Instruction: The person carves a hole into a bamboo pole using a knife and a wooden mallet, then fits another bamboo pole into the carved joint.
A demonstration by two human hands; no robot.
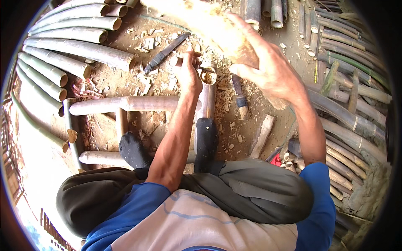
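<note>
My left hand [190, 77] is closed around the round wooden handle [176, 61] of a chisel-like tool. The tool's thin dark blade reaches toward the open end of a bamboo post [207, 96], with pale shavings inside the opening. To the right, my right hand [272, 67] wraps over a thick wooden club [238, 50], thumb and fingers on either side of it. Glare washes out the club's far end. The post joins a bamboo frame with a crosspiece [142, 103]. My dark-socked feet [206, 140] rest at the frame.
Cut bamboo poles [79, 48] lie side by side at the left, and more bamboo [356, 108] is stacked at the right. A knife with a wrapped handle [161, 56] and another wrapped-handled blade tool [239, 98] lie among wood chips. A split bamboo piece [263, 136] lies near my right knee.
</note>
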